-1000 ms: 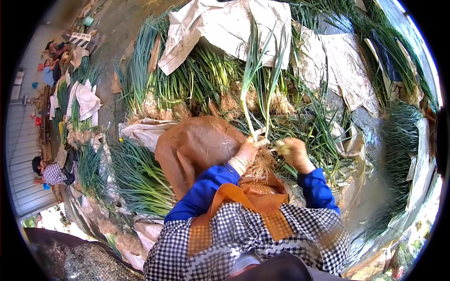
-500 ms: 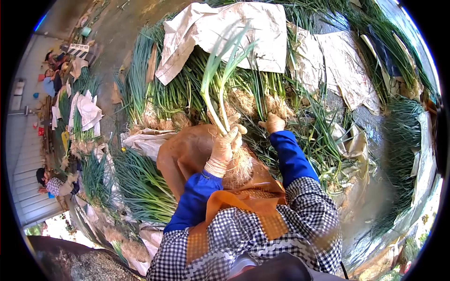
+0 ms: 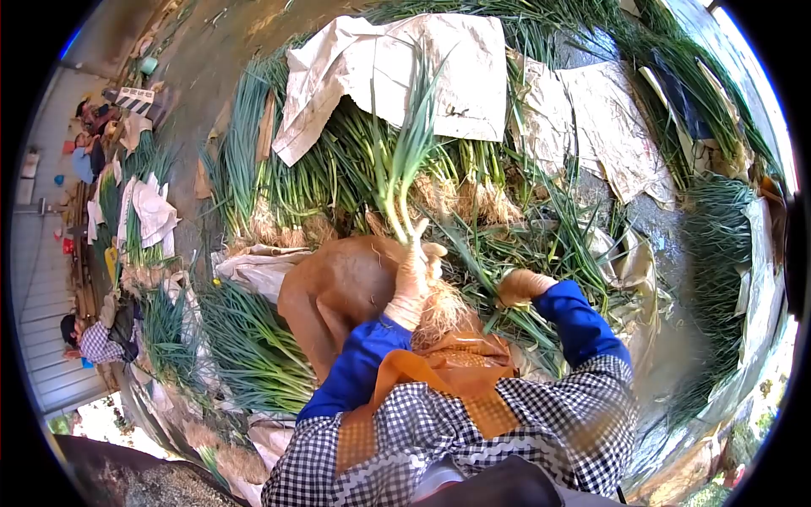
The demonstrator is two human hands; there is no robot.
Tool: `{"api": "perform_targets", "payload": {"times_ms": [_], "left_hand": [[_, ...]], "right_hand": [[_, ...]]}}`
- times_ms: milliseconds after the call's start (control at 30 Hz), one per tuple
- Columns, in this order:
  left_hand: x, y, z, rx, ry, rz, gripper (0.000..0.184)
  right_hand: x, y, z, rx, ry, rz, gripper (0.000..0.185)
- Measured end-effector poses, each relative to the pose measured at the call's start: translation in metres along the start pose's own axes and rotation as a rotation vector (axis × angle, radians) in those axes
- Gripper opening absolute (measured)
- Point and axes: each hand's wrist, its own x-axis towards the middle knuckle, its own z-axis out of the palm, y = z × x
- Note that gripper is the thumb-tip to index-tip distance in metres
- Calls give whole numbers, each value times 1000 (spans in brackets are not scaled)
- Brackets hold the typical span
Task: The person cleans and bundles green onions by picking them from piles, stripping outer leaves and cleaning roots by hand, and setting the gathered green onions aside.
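My left hand [image 3: 414, 275] is closed around a few green onions [image 3: 410, 173] just above their roots. Their leaves point up and away, and the pale stringy roots [image 3: 445, 308] hang below the fist. Off to the right, my right hand [image 3: 520, 288] is curled low over the loose leaf pile, with long green onion leaves [image 3: 475, 264] running into its fingers. Its fingertips are partly hidden. Beyond both hands lies a row of green onions [image 3: 338, 173] with roots facing me, partly under a white sack sheet [image 3: 393, 76].
Loose leaves [image 3: 557, 253] cover the ground at right. More green onions lie in a bundle [image 3: 253, 342] at left and a long heap [image 3: 718, 270] at far right. A brown apron [image 3: 342, 283] covers my lap. Other people [image 3: 97, 338] sit at far left.
My right hand has moved from beside the rooted row back toward me and to the right, onto the leaves. My left hand has shifted slightly right, still holding the green onions.
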Motion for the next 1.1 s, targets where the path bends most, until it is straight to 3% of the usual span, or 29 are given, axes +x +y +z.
{"api": "perform_targets", "payload": {"times_ms": [33,67,133,167,233,300,333,367,467,500,533,567,600,633,700,767,800,867,900,967,1033,1100], "left_hand": [[2,11,-9,-126,-105,2,47],[5,16,-5,-192,-45,94,42],[-5,46,20,-275,-21,245,29],[-7,55,27,-230,52,287,28],[4,59,11,-181,-91,293,25],[7,60,15,-194,-15,167,19],[15,48,7,-194,41,138,15],[15,41,8,-172,86,115,13],[18,25,6,-66,193,7,12],[22,16,9,-9,256,-19,16],[23,9,12,108,241,-147,20],[23,3,16,229,222,-276,24],[27,-20,15,285,200,-267,31],[22,-20,26,223,63,-383,35],[23,-83,20,174,83,-297,31],[12,-85,13,420,103,-444,19],[11,-86,7,196,150,-446,17],[14,-84,1,-35,133,-259,12],[17,-75,1,96,154,-281,17],[28,-80,-15,-48,107,-313,22],[14,-56,8,-153,184,-351,23],[10,-52,2,-222,6,-499,26]], "right_hand": [[-6,19,21,55,-56,-27,33],[2,38,19,55,-50,-21,33],[29,93,-10,8,348,301,35],[33,109,-32,138,570,450,37],[37,133,-81,603,1102,642,40],[94,177,-86,605,1286,767,44],[126,197,-83,548,1308,806,37],[114,191,-94,518,1159,673,40],[71,137,-123,569,1204,465,36],[35,106,-125,739,1106,203,32],[3,69,-129,1170,993,126,28],[-12,44,-118,1403,973,-47,24],[-12,28,-102,1555,958,-162,23],[-9,13,-88,1633,998,-211,23],[10,1,-61,1167,1150,104,20],[10,-28,-48,588,1394,340,19],[0,-41,-47,437,1330,312,20],[-26,-64,-30,633,1369,114,14],[-48,-73,-27,823,1385,19,14],[-75,-40,6,1544,1231,81,19],[-106,-2,20,880,1010,611,30],[-85,28,35,373,651,989,28]]}}
